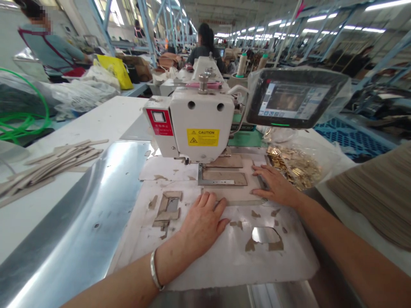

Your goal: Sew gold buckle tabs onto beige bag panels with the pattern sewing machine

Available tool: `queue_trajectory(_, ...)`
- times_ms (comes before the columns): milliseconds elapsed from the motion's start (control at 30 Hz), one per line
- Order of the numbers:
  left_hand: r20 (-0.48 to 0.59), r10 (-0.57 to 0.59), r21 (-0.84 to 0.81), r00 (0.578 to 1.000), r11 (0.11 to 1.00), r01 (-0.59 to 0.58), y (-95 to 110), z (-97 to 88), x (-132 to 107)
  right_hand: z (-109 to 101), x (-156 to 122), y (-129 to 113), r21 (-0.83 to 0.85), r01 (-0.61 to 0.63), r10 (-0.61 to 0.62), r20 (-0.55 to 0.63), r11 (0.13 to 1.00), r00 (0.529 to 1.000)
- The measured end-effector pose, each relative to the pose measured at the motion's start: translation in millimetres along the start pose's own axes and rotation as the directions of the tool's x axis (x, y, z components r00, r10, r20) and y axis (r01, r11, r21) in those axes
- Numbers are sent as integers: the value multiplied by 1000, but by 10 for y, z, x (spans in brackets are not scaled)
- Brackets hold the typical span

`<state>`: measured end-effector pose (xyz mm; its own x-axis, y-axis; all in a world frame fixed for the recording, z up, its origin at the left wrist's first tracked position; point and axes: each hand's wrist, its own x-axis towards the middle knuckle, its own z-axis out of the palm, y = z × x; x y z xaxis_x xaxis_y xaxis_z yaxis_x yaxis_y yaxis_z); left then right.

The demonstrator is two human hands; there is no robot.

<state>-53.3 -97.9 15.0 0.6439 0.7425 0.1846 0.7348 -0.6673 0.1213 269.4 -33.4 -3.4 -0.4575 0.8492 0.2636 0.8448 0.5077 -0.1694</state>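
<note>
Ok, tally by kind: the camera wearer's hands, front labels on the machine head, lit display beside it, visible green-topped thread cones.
Hands: 2 (left hand, right hand)
Labels: 2 (red label, yellow label)
Lit display: 1
Thread cones: 2 (nearer cone, farther cone)
Total: 7

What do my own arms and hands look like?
Your left hand and right hand are ungloved, and both forearms are bare, with no sleeves in view. A shiny, silver-coloured, metallic-looking bangle circles the left wrist; the right wrist shows none.
</note>
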Motion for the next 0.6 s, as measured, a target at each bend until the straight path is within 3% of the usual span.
queue_trajectory(133,6,7,-3,1000,1000,-7,-8,-26,5,4,-91,-140,-57,20,-22,-49,998,999)
queue_trajectory(233,29,4,-2,1000,1000,-4,-11,-38,0,29,-344,-352,-78,43,-49,-78,996,996)
queue_trajectory(433,41,19,51,999,998,-22,17,-26,-28,28,-802,-804,-132,-54,47,-62,990,997)
queue_trajectory(533,33,22,49,999,999,-23,23,-14,-39,-70,-812,-720,-80,-84,78,-69,993,995)
queue_trajectory(600,27,30,44,999,999,-31,15,-5,-33,-178,-817,-493,-68,-205,191,-178,976,965)
